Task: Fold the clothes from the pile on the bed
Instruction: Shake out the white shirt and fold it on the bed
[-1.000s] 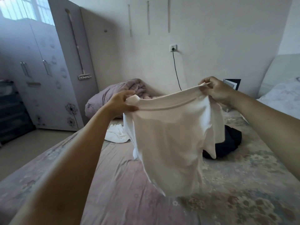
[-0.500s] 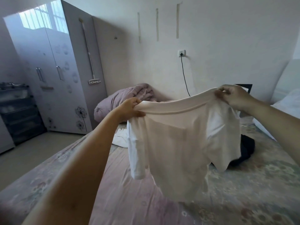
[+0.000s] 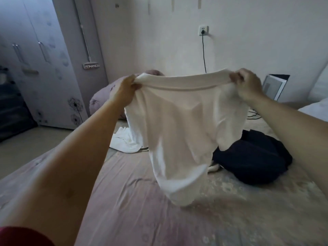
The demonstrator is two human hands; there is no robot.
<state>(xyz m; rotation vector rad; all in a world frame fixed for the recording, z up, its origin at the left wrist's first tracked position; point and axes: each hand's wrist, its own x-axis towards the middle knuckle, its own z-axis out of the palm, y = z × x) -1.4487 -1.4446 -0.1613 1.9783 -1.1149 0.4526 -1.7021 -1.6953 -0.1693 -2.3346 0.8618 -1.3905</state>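
Since the earlier frames the hands have drawn further apart and the band between them is pulled tauter, while the view has dipped so more of the bed (image 3: 134,215) shows.

The left hand (image 3: 122,91) pinches one end of the white garment (image 3: 181,132) at its banded top edge, fingers curled into the cloth; the right hand (image 3: 248,86) grips the other end the same way. The garment hangs in the air between and below both hands, its lower part dangling above the bed; whether it touches the sheet I cannot tell.

Behind it lie a white cloth (image 3: 124,141) to the left and a dark garment (image 3: 252,157) to the right, both on the bed and apart from the hands.

Risks, as I judge them: the lower half is bunched and twisted, so laying it down as it hangs would trap creases. Lowering too far back could drape it over the dark garment. A pinch this close to the edge may slip if the garment is shaken.
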